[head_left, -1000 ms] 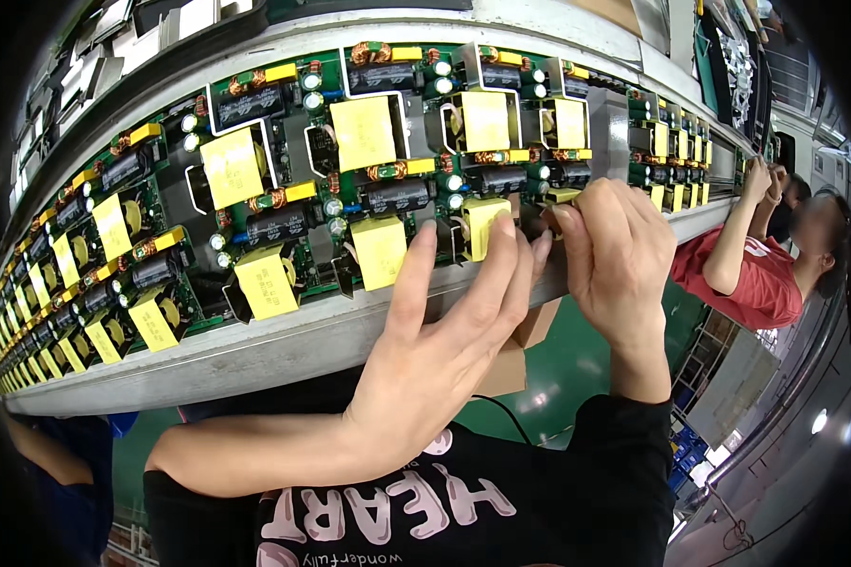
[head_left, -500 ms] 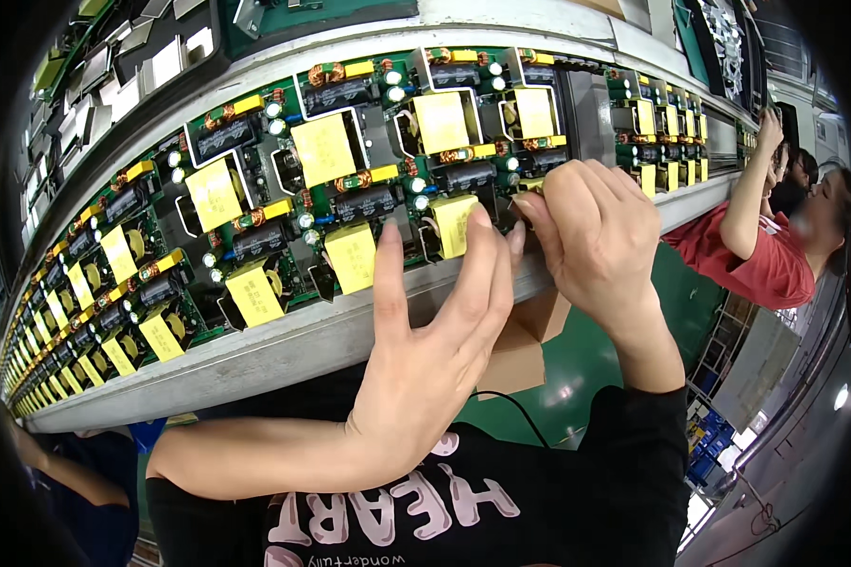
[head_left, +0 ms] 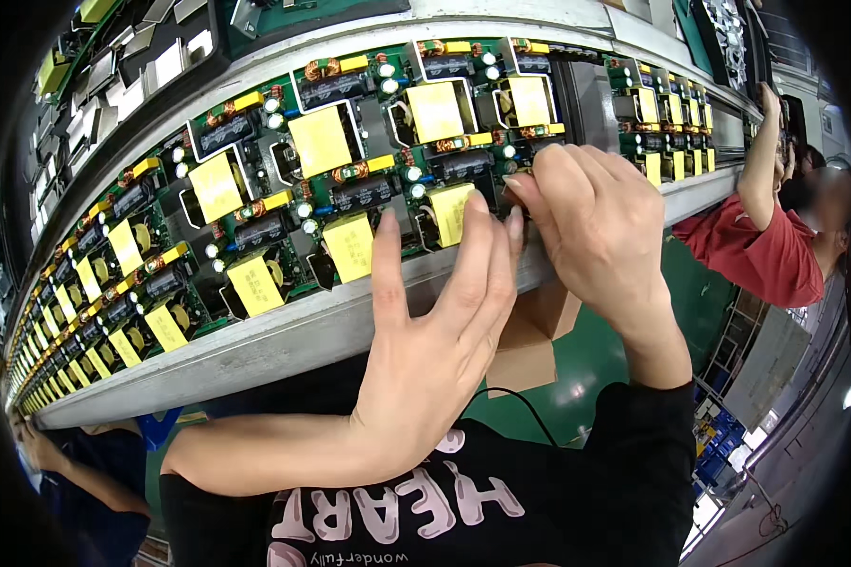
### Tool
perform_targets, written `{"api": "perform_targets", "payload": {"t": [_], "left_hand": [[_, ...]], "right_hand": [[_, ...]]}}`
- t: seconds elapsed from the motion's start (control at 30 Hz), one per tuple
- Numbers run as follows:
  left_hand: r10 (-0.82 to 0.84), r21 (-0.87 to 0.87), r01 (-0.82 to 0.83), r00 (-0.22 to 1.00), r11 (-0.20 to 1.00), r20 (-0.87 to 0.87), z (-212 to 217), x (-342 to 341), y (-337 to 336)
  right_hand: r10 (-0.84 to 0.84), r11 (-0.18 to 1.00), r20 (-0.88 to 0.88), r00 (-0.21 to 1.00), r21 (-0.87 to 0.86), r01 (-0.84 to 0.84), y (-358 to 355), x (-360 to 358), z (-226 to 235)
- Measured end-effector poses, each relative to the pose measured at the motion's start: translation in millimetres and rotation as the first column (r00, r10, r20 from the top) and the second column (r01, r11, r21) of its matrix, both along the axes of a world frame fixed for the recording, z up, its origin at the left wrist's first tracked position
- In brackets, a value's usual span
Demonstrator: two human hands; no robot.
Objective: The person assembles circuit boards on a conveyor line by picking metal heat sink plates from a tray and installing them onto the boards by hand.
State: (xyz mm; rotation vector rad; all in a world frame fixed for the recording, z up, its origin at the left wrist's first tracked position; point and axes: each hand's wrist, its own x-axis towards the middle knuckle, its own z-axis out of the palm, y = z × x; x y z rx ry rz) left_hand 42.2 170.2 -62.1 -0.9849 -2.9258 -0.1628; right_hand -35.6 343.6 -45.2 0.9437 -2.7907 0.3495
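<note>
Spread over the near edge of a row of green circuit boards is my left hand. Its index fingertip reaches beside one yellow transformer, and another finger touches the front of a second yellow transformer. My right hand is curled closed over the board just to the right. Its thumb and bent fingers are drawn together, and whatever they grip is hidden behind them. Black capacitors, copper-wound coils and small yellow blocks stand on the boards around both hands.
A metal rail borders the line's near side. Beyond the line, a dark tray holds loose metal plates. More boards sit at the right. A cardboard box lies below. A co-worker in a red shirt is at the far right.
Both hands keep almost the same pose over the boards. The whole view has shifted slightly. At the right, the co-worker's raised forearm has moved a little.
</note>
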Motion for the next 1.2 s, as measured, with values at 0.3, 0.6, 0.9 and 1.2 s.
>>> {"api": "perform_targets", "payload": {"t": [0.3, 0.6, 0.9, 1.2], "left_hand": [[-0.008, -0.045, 0.010, 0.999, 0.999, 0.031, 3.1, -0.7, 0.9], [-0.009, 0.048, 0.007, 0.999, 0.999, 0.031, 5.2, -1.4, 0.5], [-0.014, -0.099, 0.018, 0.999, 0.995, 0.042, 6.3, -1.1, 0.1], [-0.034, -0.132, 0.042, 0.998, 0.990, 0.059, 8.2, -1.4, -1.6]], "right_hand": [[-0.015, 0.999, 0.031, 0.999, 0.036, 0.014, -2.4, -0.9, 3.2], [-0.024, 0.999, 0.082, 0.996, 0.050, 0.020, -5.2, -0.3, 5.3], [-0.049, 0.995, 0.101, 0.994, 0.092, 0.039, -8.0, 0.1, 9.0], [-0.066, 0.990, 0.093, 0.993, 0.133, 0.054, -12.9, 1.0, 11.2]]}}
